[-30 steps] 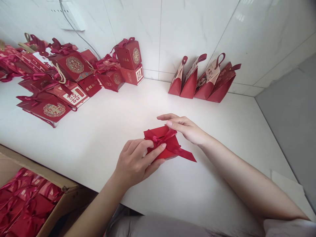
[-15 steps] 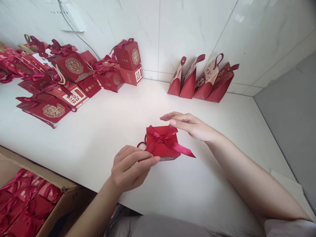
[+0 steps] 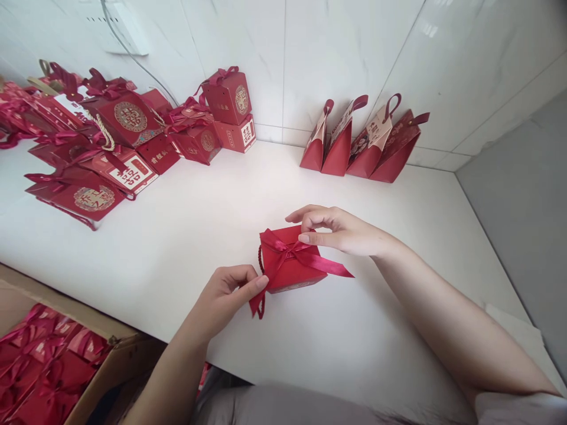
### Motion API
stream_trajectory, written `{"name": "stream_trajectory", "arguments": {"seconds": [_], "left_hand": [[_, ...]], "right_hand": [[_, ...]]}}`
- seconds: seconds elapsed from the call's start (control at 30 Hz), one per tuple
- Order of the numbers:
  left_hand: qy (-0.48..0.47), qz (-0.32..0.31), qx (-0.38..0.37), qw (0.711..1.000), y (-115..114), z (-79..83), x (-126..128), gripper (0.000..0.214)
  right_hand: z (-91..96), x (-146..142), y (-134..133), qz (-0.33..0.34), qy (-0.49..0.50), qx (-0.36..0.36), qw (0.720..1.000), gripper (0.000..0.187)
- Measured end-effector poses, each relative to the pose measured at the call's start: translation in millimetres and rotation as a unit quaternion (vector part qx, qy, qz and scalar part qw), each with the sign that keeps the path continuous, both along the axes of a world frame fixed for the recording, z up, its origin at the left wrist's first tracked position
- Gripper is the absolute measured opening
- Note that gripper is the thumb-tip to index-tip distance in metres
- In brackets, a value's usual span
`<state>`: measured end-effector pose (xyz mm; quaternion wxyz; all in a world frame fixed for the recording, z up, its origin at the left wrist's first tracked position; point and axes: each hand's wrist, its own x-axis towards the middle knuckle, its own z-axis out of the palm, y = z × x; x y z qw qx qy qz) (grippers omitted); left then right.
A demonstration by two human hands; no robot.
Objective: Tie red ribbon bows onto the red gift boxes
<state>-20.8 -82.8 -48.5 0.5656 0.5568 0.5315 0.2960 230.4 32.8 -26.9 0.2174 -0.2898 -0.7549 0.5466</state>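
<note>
Newly pinching ribbon tail (image 3: 275, 270) with left hand (image 3: 228, 301) | now pinching edge of bow (image 3: 289, 251) with right hand (image 3: 344, 230) | keeping red box (image 3: 296, 277) between hands on white table (image 3: 283, 342) | probably tidying bow, gripping both sides

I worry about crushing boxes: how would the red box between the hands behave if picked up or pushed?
The red box looks like folded card with crisp edges, so it is probably stiff and light but could dent if squeezed. Its flat faces suggest it would slide rather than roll. The glossy ribbon looks thin, so likely floppy.
</note>
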Motion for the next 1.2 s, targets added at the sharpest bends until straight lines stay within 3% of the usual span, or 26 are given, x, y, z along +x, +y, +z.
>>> {"name": "stream_trajectory", "arguments": {"seconds": [0.37,0.47,0.53,0.6,0.67,0.73,0.8,0.9,1.0,1.03,1.07,1.13,1.2], "left_hand": [[-0.030,-0.011,0.012,0.999,3,-4.5,-4,0.039],[0.039,0.050,0.132,0.989,-4,-1.2,-2,0.023],[0.111,0.069,0.276,0.952,-10,0.6,0,0.029],[0.201,0.064,0.406,0.889,-15,0.5,2,0.042],[0.277,0.074,0.491,0.823,-18,-1.5,4,0.045],[0.298,0.106,0.526,0.790,-20,-3.7,6,0.039],[0.268,0.140,0.510,0.805,-21,-3.9,9,0.028],[0.241,0.175,0.408,0.863,-23,-0.2,13,0.013],[0.246,0.161,0.359,0.886,-22,2.2,14,0.006],[0.250,0.143,0.374,0.882,-21,1.8,13,0.005],[0.257,0.121,0.401,0.871,-21,0.7,12,0.017],[0.284,0.086,0.458,0.838,-19,-2.7,9,0.039],[0.314,0.085,0.502,0.801,-17,-6.0,5,0.048]], "right_hand": [[0.1,3,3,0.015,0.008,-0.005,1.000,0.024],[-0.1,3,3,0.022,0.003,-0.007,1.000,0.028],[-0.3,3,3,0.039,0.004,-0.022,0.999,0.032],[-0.6,3,4,0.053,0.011,-0.038,0.998,0.034],[-1.2,3,4,0.058,0.018,-0.047,0.997,0.035],[-2.2,3,5,0.059,0.020,-0.047,0.997,0.035],[-3.5,2,5,0.058,0.016,-0.044,0.997,0.035],[-4.9,2,5,0.053,0.013,-0.042,0.998,0.036],[-4.4,1,5,0.052,0.018,-0.044,0.998,0.036],[-4.0,1,5,0.054,0.019,-0.044,0.997,0.036],[-3.7,1,4,0.055,0.020,-0.044,0.997,0.035],[-3.8,1,4,0.056,0.021,-0.045,0.997,0.034],[-5.2,1,5,0.050,0.023,-0.051,0.997,0.034]]}}
